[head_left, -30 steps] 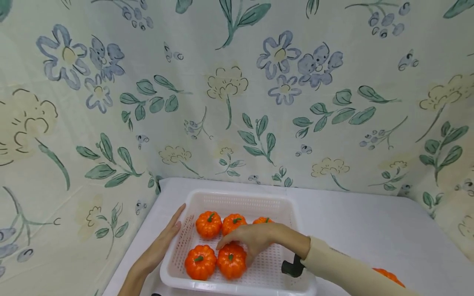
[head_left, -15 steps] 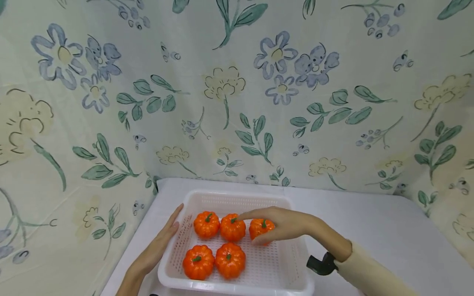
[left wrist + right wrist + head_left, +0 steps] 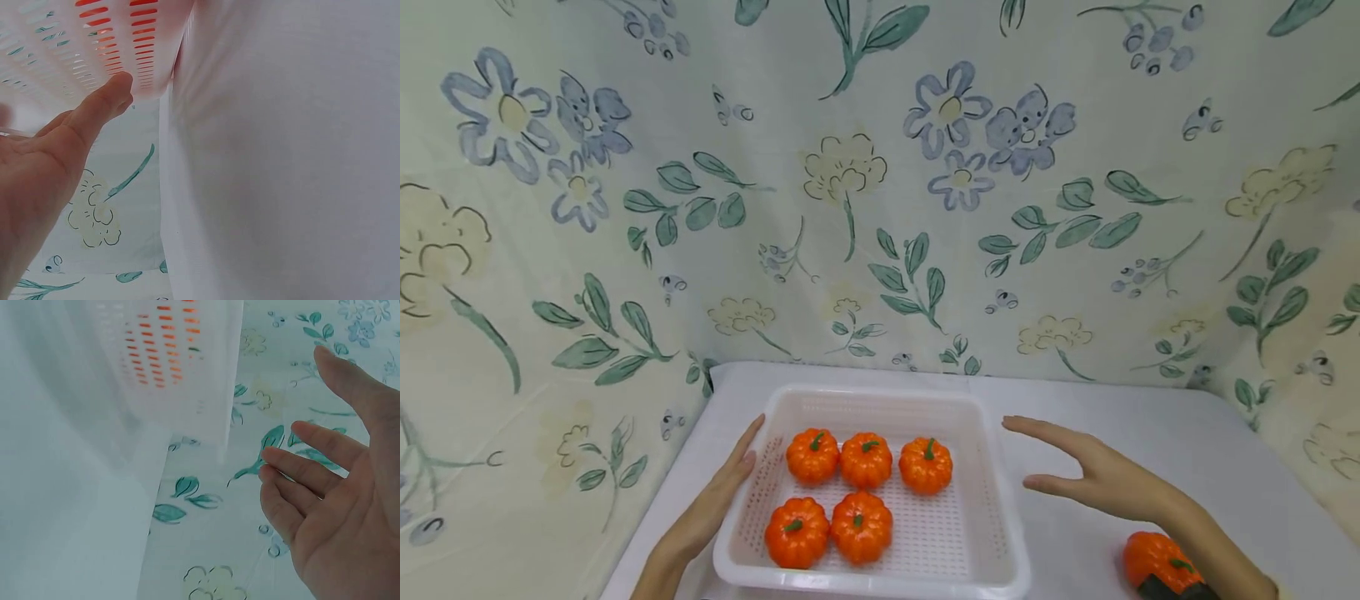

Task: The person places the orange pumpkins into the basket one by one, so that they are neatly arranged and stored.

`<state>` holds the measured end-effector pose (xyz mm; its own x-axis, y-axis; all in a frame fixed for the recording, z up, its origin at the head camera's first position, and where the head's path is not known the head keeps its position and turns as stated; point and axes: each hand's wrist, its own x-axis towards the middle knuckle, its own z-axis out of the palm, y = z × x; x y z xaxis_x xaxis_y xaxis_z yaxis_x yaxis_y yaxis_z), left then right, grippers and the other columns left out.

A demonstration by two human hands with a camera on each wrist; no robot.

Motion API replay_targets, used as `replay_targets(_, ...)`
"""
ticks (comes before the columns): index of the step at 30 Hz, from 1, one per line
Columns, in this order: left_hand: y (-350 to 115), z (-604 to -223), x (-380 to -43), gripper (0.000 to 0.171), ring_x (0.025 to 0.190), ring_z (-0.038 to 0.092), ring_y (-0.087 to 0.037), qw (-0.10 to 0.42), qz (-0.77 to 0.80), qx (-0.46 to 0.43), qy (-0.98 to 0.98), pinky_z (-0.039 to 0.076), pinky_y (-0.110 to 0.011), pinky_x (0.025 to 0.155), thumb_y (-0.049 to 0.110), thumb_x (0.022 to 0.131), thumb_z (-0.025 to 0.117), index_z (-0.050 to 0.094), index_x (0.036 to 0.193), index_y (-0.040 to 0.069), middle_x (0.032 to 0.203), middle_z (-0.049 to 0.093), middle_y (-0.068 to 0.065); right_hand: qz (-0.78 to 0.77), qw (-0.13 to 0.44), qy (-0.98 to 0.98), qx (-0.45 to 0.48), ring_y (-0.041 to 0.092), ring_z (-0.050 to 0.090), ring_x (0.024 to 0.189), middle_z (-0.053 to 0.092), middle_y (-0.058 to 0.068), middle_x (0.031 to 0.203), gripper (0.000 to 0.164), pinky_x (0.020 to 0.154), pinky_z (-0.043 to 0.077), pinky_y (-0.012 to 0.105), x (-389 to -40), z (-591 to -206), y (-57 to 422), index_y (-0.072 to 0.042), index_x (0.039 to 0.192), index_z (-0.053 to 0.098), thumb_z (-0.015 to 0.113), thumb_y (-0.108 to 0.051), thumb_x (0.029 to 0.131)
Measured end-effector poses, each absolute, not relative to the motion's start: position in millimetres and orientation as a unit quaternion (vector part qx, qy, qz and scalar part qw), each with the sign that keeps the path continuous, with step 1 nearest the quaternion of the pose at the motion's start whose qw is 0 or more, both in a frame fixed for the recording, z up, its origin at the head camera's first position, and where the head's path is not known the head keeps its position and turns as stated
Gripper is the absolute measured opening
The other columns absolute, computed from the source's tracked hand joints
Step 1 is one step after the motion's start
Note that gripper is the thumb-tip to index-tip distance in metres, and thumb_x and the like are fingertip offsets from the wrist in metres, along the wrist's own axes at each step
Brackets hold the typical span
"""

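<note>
A white perforated plastic basket holds several small orange pumpkins, three along the back, such as the back-right pumpkin, and two in front, including the front-left pumpkin. My left hand rests along the basket's left side with fingers straight; in the left wrist view its fingertips touch the slotted wall. To the right of the basket my right hand hovers apart from it, fingers spread, holding nothing. The right wrist view shows the bare palm facing the basket wall.
Another orange pumpkin lies on the white tablecloth at the right, partly hidden by my right forearm and a black wrist strap. A flowered curtain hangs behind and beside the table.
My right hand has come off the front pumpkin, crossed over the back-right one and moved right, out of the basket. The left hand stays at the basket's side.
</note>
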<state>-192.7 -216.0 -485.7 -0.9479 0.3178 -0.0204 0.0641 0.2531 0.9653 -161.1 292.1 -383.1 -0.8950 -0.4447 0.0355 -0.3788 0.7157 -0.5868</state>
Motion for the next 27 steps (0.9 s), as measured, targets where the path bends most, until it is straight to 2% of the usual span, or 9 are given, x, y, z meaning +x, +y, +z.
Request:
replay_targets(3, -216.7, -483.5, -192.7, 0.055, 0.157, 0.018, -0.051, 0.102, 0.592, 0.121, 0.790, 0.028, -0.075, 0.116, 0.042, 0.113, 0.023, 0.011, 0.166, 0.039, 0.176, 0.008, -0.012, -0.296, 0.038, 0.935, -0.192, 0.038, 0.049, 0.142, 0.052, 0.000, 0.158, 0.066, 0.102, 0.051, 0.064, -150.7, -392.5, 310.2, -0.040, 0.153, 0.045, 0.071, -0.052, 0.094)
replay_targets(5, -216.8, -482.9, -193.0, 0.055, 0.158, 0.016, -0.050, 0.104, 0.592, 0.122, 0.790, 0.025, -0.075, 0.117, 0.042, 0.113, 0.023, 0.010, 0.167, 0.038, 0.176, 0.007, -0.011, -0.289, 0.026, 0.940, -0.180, 0.032, 0.052, 0.141, 0.053, 0.001, 0.158, 0.066, 0.102, 0.051, 0.064, -144.7, -400.1, 320.4, -0.041, 0.154, 0.044, 0.071, -0.051, 0.094)
replay_targets(10, -215.8, -485.0, -192.5, 0.055, 0.159, 0.014, -0.047, 0.110, 0.599, 0.113, 0.785, 0.018, -0.075, 0.119, 0.044, 0.113, 0.022, 0.009, 0.166, 0.041, 0.177, 0.006, -0.007, -0.262, -0.013, 0.954, -0.145, -0.004, 0.048, 0.136, 0.054, 0.004, 0.157, 0.068, 0.100, 0.052, 0.063, -130.2, -419.4, 350.2, -0.041, 0.155, 0.042, 0.073, -0.047, 0.095)
replay_targets(12, -215.1, -486.4, -191.6, 0.054, 0.159, 0.016, -0.047, 0.111, 0.600, 0.106, 0.785, 0.021, -0.075, 0.119, 0.045, 0.113, 0.022, 0.009, 0.166, 0.043, 0.176, 0.007, -0.007, -0.258, -0.014, 0.958, -0.122, 0.004, 0.050, 0.138, 0.053, 0.009, 0.157, 0.068, 0.098, 0.051, 0.068, -124.2, -426.3, 365.3, -0.036, 0.157, 0.042, 0.072, -0.044, 0.096)
replay_targets(14, -215.5, -487.7, -191.4, 0.054, 0.158, 0.016, -0.047, 0.112, 0.599, 0.105, 0.786, 0.022, -0.074, 0.119, 0.045, 0.113, 0.021, 0.009, 0.166, 0.043, 0.176, 0.007, -0.007, -0.258, 0.010, 0.962, -0.088, 0.025, 0.051, 0.141, 0.049, 0.016, 0.159, 0.069, 0.094, 0.049, 0.073, -119.9, -432.2, 380.1, -0.030, 0.159, 0.039, 0.068, -0.044, 0.099)
replay_targets(16, -215.7, -488.0, -191.4, 0.054, 0.159, 0.016, -0.047, 0.111, 0.598, 0.106, 0.787, 0.021, -0.074, 0.119, 0.045, 0.113, 0.021, 0.009, 0.166, 0.043, 0.176, 0.007, -0.007, -0.266, 0.057, 0.961, -0.049, 0.051, 0.044, 0.140, 0.041, 0.023, 0.162, 0.072, 0.091, 0.047, 0.076, -115.2, -437.9, 395.0, -0.023, 0.163, 0.033, 0.062, -0.047, 0.102)
replay_targets(18, -215.7, -487.7, -192.1, 0.054, 0.158, 0.016, -0.047, 0.110, 0.597, 0.108, 0.787, 0.022, -0.075, 0.118, 0.045, 0.113, 0.021, 0.009, 0.166, 0.043, 0.176, 0.007, -0.007, -0.286, 0.113, 0.951, -0.015, 0.065, 0.034, 0.139, 0.028, 0.030, 0.166, 0.075, 0.087, 0.048, 0.076, -110.5, -443.6, 409.9, -0.018, 0.166, 0.023, 0.055, -0.049, 0.105)
replay_targets(22, -215.4, -487.4, -192.0, 0.054, 0.157, 0.020, -0.049, 0.106, 0.597, 0.107, 0.788, 0.030, -0.075, 0.116, 0.044, 0.113, 0.022, 0.011, 0.166, 0.043, 0.176, 0.010, -0.008, -0.326, 0.199, 0.923, 0.048, 0.072, 0.020, 0.139, 0.007, 0.036, 0.167, 0.080, 0.083, 0.053, 0.068, -100.5, -456.0, 432.8, -0.016, 0.168, 0.008, 0.047, -0.052, 0.108)
replay_targets(27, -215.1, -486.7, -191.6, 0.054, 0.157, 0.020, -0.050, 0.107, 0.592, 0.108, 0.792, 0.032, -0.074, 0.115, 0.044, 0.113, 0.022, 0.010, 0.166, 0.041, 0.176, 0.009, -0.010, -0.332, 0.232, 0.910, 0.093, 0.073, 0.020, 0.135, 0.005, 0.040, 0.165, 0.088, 0.080, 0.055, 0.063, -93.0, -472.8, 445.6, -0.012, 0.167, 0.007, 0.051, -0.056, 0.104)
